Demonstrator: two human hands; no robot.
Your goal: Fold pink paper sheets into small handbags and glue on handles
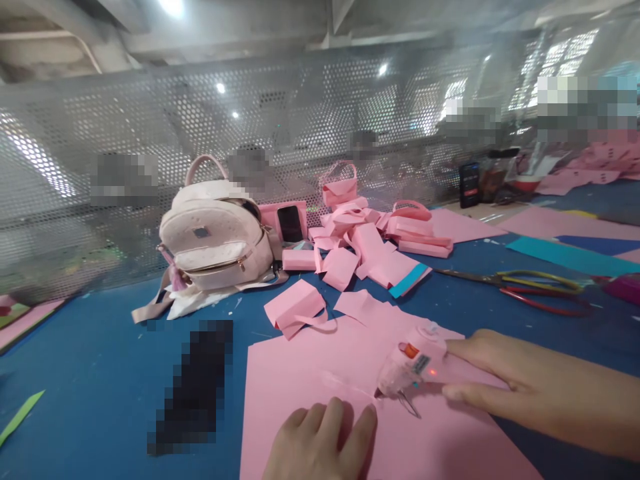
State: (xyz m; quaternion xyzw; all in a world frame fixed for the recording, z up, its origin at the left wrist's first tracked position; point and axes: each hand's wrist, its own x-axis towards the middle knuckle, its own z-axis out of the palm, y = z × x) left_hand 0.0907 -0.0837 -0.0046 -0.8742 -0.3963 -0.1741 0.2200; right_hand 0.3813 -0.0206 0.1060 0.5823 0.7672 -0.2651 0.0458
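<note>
My right hand (pixel 505 383) is wrapped round a small pink glue gun (pixel 415 363) with an orange switch, its nozzle pointing left and down at a large pink paper sheet (pixel 310 373). My left hand (pixel 320 443) lies on the near edge of that sheet, fingers together and curled down flat on the paper, holding nothing I can see. A folded pink paper piece (pixel 296 308) with a strip handle sits just beyond the sheet.
On the blue table (pixel 100 373) stand a pale pink backpack (pixel 215 243), a phone (pixel 290 223) leaning behind it, and a heap of folded pink paper bags (pixel 370 240). Scissors (pixel 530 287) lie at right. A perforated metal screen (pixel 150 133) closes the far side.
</note>
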